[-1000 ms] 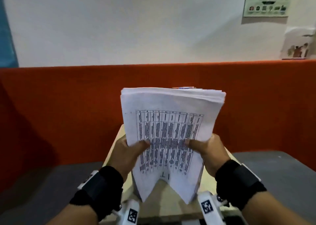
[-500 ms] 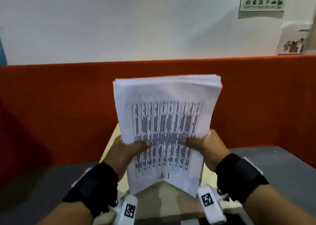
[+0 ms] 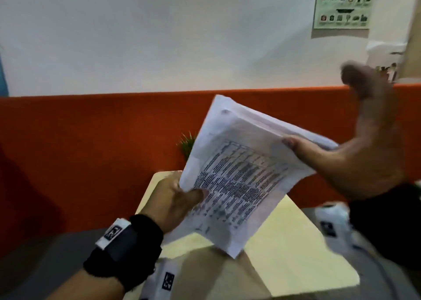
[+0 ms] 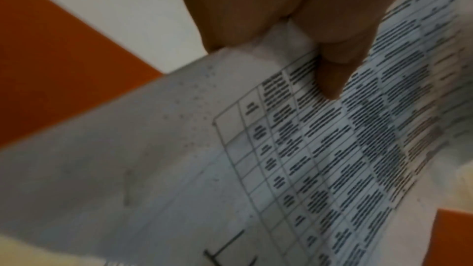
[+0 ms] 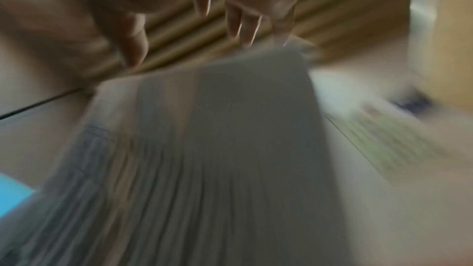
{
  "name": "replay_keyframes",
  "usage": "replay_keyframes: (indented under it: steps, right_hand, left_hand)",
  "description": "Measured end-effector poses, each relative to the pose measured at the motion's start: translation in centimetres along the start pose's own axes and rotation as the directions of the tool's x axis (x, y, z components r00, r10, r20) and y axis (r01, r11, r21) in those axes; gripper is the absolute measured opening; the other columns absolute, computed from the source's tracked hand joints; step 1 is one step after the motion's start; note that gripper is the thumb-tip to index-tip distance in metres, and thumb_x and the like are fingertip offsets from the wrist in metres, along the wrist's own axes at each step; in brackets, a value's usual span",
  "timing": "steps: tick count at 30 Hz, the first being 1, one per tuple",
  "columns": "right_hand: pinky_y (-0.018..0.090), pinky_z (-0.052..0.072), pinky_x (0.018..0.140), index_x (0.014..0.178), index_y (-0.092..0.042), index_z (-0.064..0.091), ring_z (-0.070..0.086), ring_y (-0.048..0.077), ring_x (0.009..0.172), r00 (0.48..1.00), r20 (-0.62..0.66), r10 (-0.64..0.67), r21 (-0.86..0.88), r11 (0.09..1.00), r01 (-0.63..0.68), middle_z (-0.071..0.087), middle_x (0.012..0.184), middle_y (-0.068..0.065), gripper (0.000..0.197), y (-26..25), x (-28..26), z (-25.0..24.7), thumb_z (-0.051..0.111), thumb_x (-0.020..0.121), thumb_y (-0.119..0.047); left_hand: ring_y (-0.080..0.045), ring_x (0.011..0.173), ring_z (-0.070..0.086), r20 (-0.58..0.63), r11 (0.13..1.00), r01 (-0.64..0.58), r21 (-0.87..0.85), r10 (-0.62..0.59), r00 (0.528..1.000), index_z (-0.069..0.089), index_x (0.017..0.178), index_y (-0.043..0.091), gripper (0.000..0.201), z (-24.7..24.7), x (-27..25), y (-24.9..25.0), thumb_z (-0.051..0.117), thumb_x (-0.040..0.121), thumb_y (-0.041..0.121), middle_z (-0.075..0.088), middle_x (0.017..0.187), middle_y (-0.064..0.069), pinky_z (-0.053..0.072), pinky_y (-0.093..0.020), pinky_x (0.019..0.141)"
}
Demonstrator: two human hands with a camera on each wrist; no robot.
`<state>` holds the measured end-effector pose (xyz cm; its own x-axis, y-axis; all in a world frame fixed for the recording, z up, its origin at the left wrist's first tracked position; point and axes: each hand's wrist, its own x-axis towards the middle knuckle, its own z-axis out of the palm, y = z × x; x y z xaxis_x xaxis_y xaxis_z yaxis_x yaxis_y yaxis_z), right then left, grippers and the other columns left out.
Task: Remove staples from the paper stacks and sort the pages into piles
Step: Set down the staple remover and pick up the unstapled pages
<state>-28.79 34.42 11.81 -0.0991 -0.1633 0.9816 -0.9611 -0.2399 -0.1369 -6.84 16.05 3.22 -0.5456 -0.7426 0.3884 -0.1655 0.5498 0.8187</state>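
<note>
So the big stuff first: a white wall (image 3: 159, 37) fills the far side, with an orange partition (image 3: 79, 144) running across below it. A green-bordered poster (image 3: 344, 3) hangs on the wall, far right. In front of the partition sits a grey desk (image 3: 45, 254) with a pale yellow board (image 3: 296, 242) lying on it in the middle.

The paper stack (image 3: 241, 174) is held up in the air above that board, tilted so its top corner leans left and far. The front page has a printed table full of dark text lines, which the left wrist view shows close up (image 4: 332, 159).

The left hand (image 3: 175, 199) pinches the stack's near left edge, thumb (image 4: 337, 64) pressed flat on the printed face and the rest of the fingers behind the pages. The right hand (image 3: 364, 151) is at the stack's right side, thumb laid on the top page near the upper edge, fingers raised and spread loosely behind; they're motion-blurred, so I can't tell if they touch the back.

Both wrists wear black bands (image 3: 127, 249). A bit of green plant (image 3: 188, 143) pokes out just left of the stack.
</note>
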Motion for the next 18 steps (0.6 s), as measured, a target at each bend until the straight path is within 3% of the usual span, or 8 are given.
replay_keyframes:
  steps: [2,5,8,10,13,15,16,18]
  right_hand:
    - [0.042,0.027,0.116,0.144,-0.017,0.037,0.042,0.023,0.13,0.906,0.325,-0.273,-0.22,0.909,0.353,0.046,0.14,0.006,0.088,-4.1,2.7,-2.0,0.074,0.071,-0.049]
    - [0.057,0.026,0.11,0.13,-0.024,0.05,0.057,0.028,0.103,0.635,0.746,-0.2,-0.364,0.676,0.641,0.062,0.112,0.007,0.048,-8.0,2.9,-0.6,0.048,0.085,-0.039]
    - [0.041,0.044,0.08,0.096,-0.026,0.052,0.033,0.019,0.054,0.443,0.894,0.072,-0.378,0.653,0.656,0.049,0.071,0.004,0.017,-8.3,2.0,0.9,0.035,0.098,-0.027]
    - [0.031,0.036,0.057,0.093,-0.029,0.049,0.03,0.015,0.05,0.412,0.899,0.148,-0.387,0.71,0.588,0.036,0.063,-0.003,0.013,-7.0,2.3,0.6,0.039,0.098,-0.024]
    - [0.032,0.044,0.059,0.075,-0.028,0.047,0.052,0.019,0.063,0.455,0.859,0.234,-0.399,0.863,0.309,0.052,0.069,-0.006,0.019,-2.0,3.2,-0.6,0.054,0.091,-0.021]
    - [0.037,0.052,0.067,0.075,-0.022,0.059,0.062,0.028,0.07,0.432,0.819,0.378,-0.387,0.919,-0.071,0.065,0.073,0.003,0.015,2.8,2.4,-2.1,0.067,0.088,-0.02]
    - [0.043,0.054,0.072,0.08,-0.018,0.066,0.065,0.036,0.075,0.395,0.794,0.462,-0.355,0.88,-0.317,0.07,0.078,0.01,0.008,5.0,1.3,-2.9,0.071,0.086,-0.018]
    - [0.056,0.055,0.082,0.092,-0.009,0.072,0.069,0.043,0.086,0.263,0.753,0.603,-0.249,0.631,-0.735,0.074,0.09,0.02,0.019,8.8,-2.3,-4.0,0.08,0.078,-0.02]
  left_hand:
    - [-0.008,0.05,0.036,0.011,0.978,-0.147,0.146,0.146,0.989,0.05,0.064,0.026,0.035,0.0,0.7,1.8,0.072,0.092,0.027,0.046,0.053,0.012,0.031,-0.028,0.054]
    - [-0.013,0.066,0.053,0.142,0.812,-0.419,0.406,0.397,0.907,0.06,0.079,0.029,0.009,1.0,0.8,4.4,0.059,0.088,0.033,0.06,0.072,0.009,0.042,-0.035,0.059]
    - [-0.023,0.073,0.053,0.242,0.565,-0.521,0.64,0.495,0.834,0.068,0.094,0.024,0.011,2.6,0.5,6.7,0.058,0.093,0.029,0.055,0.08,0.007,0.044,-0.035,0.062]
    - [-0.025,0.07,0.055,0.208,0.448,-0.516,0.731,0.574,0.792,0.068,0.088,0.025,0.005,2.9,0.6,7.2,0.065,0.09,0.028,0.055,0.075,0.007,0.036,-0.032,0.059]
    - [-0.026,0.082,0.059,-0.008,0.422,-0.393,0.817,0.69,0.724,0.068,0.089,0.026,0.01,2.0,1.2,6.3,0.07,0.079,0.024,0.064,0.082,0.003,0.035,-0.036,0.071]
    - [-0.033,0.124,0.052,-0.163,0.482,-0.27,0.833,0.681,0.714,0.061,0.129,0.022,0.054,1.3,1.1,5.3,0.066,0.075,0.025,0.062,0.125,-0.011,0.039,-0.053,0.099]
    - [-0.037,0.142,0.038,-0.214,0.518,-0.206,0.831,0.638,0.74,0.045,0.148,0.02,0.077,1.3,1.0,4.6,0.068,0.074,0.026,0.047,0.147,-0.017,0.03,-0.061,0.111]
    - [-0.04,0.153,0.019,-0.233,0.579,-0.162,0.799,0.547,0.804,0.027,0.159,0.019,0.095,2.3,0.2,3.2,0.069,0.074,0.03,0.023,0.164,-0.02,0.019,-0.062,0.117]
